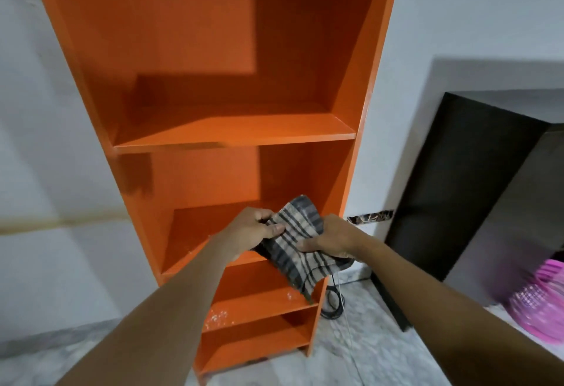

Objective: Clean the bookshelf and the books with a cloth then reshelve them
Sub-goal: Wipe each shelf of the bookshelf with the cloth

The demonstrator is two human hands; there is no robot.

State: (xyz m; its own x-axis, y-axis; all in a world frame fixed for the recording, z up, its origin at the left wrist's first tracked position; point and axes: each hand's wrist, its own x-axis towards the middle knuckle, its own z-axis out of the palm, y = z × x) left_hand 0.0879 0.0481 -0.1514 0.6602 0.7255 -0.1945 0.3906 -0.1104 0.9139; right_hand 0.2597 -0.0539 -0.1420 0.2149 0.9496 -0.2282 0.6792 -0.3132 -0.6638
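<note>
An orange bookshelf [232, 129] stands against the white wall, and all the shelves I can see hold no books. In front of its middle shelf I hold a checked grey and beige cloth [300, 245] with both hands. My left hand [254, 227] pinches the cloth's upper left edge. My right hand [331, 237] grips its right side. The cloth's lower end hangs down over the shelf below. White specks lie on a lower shelf [218, 315].
A dark brown cabinet [451, 190] stands to the right of the bookshelf. A pink plastic basket [540, 303] sits at the far right. A black cable [334, 300] coils on the marble floor beside the shelf's foot. A white wall runs along the left.
</note>
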